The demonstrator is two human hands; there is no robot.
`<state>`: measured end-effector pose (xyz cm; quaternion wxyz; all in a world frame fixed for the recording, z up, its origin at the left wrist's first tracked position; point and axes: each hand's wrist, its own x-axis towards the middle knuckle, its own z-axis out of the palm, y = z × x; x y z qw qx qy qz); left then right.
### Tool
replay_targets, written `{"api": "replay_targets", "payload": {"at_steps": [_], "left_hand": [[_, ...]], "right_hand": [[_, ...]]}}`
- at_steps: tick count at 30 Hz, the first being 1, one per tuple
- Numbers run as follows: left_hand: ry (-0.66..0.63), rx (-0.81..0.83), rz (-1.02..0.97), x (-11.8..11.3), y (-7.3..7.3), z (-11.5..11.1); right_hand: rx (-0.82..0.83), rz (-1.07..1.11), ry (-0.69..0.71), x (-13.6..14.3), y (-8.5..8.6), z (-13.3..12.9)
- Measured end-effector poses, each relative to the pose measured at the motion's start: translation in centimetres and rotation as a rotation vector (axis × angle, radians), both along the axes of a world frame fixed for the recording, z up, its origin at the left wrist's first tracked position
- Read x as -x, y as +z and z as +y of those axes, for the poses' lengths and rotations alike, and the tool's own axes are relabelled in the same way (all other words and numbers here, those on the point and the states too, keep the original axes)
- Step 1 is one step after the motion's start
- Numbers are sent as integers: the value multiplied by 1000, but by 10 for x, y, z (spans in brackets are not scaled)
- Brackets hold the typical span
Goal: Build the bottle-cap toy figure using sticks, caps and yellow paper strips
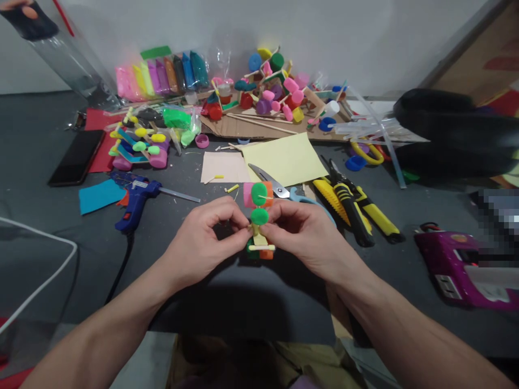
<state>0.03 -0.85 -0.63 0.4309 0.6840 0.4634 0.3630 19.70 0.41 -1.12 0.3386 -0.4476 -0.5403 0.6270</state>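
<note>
Between my two hands is a small toy car (259,237) with a pale yellow body, green discs on top, and bottle-cap wheels in pink, orange and dark green. My left hand (206,235) pinches its left side between thumb and fingertips. From the right, my right hand (300,229) grips it the same way, thumb and fingers closed on the body. Just beyond it lie scissors (279,189) with blue handles, partly behind my right hand. A yellow sheet of paper (286,159) and a pale pink sheet (225,166) lie farther back.
A blue glue gun (140,197) lies at left by a phone (77,156) and a finished-looking toy car (140,143). Pliers (351,205) and a yellow cutter (330,200) lie at right, with a purple device (446,265) beyond. Cap-wheeled toys (275,92) crowd the cardboard behind.
</note>
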Motion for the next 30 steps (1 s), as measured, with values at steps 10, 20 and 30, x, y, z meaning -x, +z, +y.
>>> {"api": "replay_targets", "payload": {"at_steps": [10, 20, 30], "left_hand": [[-85, 101, -67, 4, 4, 5], [-110, 341, -224, 4, -5, 8], [-29, 358, -270, 2, -2, 7]], "right_hand": [[-35, 3, 0, 0, 0, 0], [-14, 51, -25, 0, 4, -1], [51, 77, -21, 0, -1, -1]]}}
